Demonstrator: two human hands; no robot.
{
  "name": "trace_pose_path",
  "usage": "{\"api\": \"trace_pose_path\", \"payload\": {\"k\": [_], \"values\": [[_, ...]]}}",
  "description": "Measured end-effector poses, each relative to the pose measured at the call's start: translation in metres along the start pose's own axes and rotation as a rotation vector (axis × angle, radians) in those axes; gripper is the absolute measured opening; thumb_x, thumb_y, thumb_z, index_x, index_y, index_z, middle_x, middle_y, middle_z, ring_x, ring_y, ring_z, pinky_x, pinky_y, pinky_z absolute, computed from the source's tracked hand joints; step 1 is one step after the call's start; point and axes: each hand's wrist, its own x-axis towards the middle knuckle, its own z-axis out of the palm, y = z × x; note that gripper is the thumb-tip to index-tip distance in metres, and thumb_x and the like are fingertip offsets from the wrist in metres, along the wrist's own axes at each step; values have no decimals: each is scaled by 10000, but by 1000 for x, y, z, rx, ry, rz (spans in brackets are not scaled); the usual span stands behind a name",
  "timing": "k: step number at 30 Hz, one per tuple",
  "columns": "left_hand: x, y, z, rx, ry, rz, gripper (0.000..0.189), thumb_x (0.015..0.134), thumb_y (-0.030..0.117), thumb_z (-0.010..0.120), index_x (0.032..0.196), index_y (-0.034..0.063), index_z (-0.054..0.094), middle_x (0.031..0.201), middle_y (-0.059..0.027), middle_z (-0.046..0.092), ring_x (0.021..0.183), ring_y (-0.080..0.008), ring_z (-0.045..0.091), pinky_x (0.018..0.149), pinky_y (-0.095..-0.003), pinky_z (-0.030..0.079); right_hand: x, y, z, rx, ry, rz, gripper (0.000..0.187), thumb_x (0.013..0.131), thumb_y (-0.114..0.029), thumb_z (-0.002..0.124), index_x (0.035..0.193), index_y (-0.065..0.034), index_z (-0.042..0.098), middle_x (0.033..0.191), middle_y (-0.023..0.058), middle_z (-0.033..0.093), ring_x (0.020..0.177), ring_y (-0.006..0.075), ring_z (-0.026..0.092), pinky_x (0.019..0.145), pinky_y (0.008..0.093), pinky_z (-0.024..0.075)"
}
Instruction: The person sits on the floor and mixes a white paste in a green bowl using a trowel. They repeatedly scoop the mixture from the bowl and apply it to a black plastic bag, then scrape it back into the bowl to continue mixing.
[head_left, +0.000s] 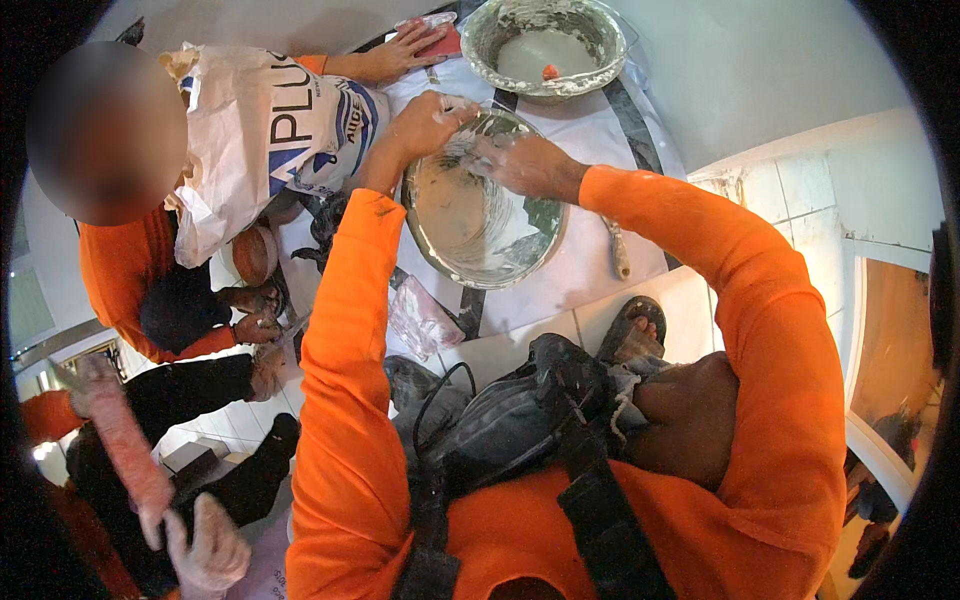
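In front of me a large green basin (559, 225), its inside smeared with white paste, stands on the white sheet, with a pool of greyish-beige liquid in it. My left hand (431, 124), dusted white, grips the far rim. Over the basin's far inner wall is my right hand (521, 163), its fingers coated in paste; whether they hold anything is hidden. To the right of the basin lies a tool with a worn handle (618, 251), its other end partly covered by my sleeve. A pinkish plastic-wrapped packet (424, 319) rests near the basin's lower left.
Behind the basin stands a paste-crusted tub (480, 52) holding grey-white mix and a small orange piece. A printed paper sack (232, 142) is at left. Another person's hand (401, 52) touches a red block (441, 43). Lower left, a person's gloved hand (210, 547) shows beside a long pinkish object.
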Motion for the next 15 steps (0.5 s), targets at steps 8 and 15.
{"api": "trace_pose_path", "payload": {"k": [8,15], "values": [[4,-2,14,83,63,35,348,923,351,562,1048,76,734,950,-215,706,868,-372,682,824,-406,514,-30,-34,-8,161,-148,-49,303,876,-93,533,1174,-38,554,1031,191,606,734,336,685,584,463,571],[22,12,26,194,64,62,341,916,386,552,987,115,745,940,-208,702,853,-389,672,785,-453,514,-48,-54,-3,202,-295,100,439,852,-59,524,1285,12,507,1108,224,574,744,343,686,623,442,591]]}}
